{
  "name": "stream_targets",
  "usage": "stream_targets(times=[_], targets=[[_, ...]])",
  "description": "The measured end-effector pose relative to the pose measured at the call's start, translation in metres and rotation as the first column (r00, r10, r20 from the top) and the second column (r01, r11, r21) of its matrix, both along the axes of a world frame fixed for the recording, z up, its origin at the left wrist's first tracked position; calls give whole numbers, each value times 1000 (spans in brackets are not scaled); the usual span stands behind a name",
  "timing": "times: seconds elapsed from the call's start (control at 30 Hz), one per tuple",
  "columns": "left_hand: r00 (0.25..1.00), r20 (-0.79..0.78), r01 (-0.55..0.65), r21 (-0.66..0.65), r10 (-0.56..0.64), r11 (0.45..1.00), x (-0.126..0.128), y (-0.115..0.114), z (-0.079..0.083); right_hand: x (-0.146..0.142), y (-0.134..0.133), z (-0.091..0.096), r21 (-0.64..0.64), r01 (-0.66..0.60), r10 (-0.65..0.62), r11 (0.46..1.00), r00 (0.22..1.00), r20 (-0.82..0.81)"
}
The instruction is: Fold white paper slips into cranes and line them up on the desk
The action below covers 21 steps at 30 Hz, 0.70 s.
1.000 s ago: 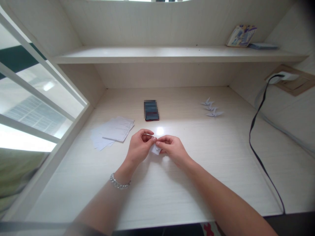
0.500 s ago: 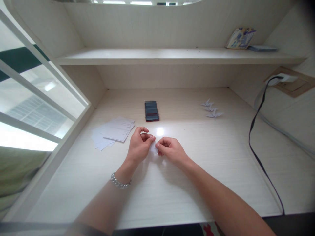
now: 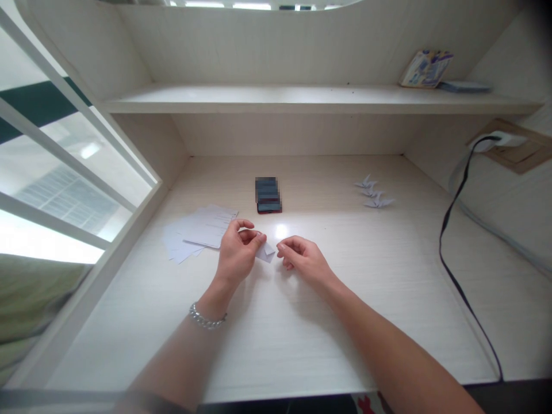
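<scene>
A small folded white paper was held near the middle of the table, pinched between the thumb and curled fingers of the left hand, with its free end pointed toward the right hand. Whether the paper was touched by the tabletop beneath it could not be told. The right hand was held just beside that end, apart from it, with its fingers bent inward and thumb and forefinger brought close together; whether those two tips met could not be made out. A silver chain bracelet was worn on the left wrist. Loose white sheets were spread in an overlapping pile to the left, their nearer right edge partly covered from view by the left hand. Beyond the hands, a dark rectangular item was seen lying flat, its surface blurred by pixelation and its near edge marked in red. Three white paper cranes were grouped close together at the far right. Farther right, a black cable was strung from a white plug down to the table's near edge.
</scene>
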<state>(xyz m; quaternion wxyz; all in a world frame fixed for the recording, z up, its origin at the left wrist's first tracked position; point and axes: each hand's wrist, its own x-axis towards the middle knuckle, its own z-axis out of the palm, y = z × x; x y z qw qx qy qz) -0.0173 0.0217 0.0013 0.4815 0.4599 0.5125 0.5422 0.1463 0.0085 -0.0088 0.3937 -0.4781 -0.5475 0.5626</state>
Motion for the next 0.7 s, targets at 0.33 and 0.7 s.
stream_targets(times=[0.33,0.7], targets=[[999,38,34,-52,-32,998,8,-4,3,2,-5,7,151,-1,-34,988,973,229],[995,-48,89,-23,-90,996,21,-13,-3,-1,-2,4,116,57,-74,992,986,152]])
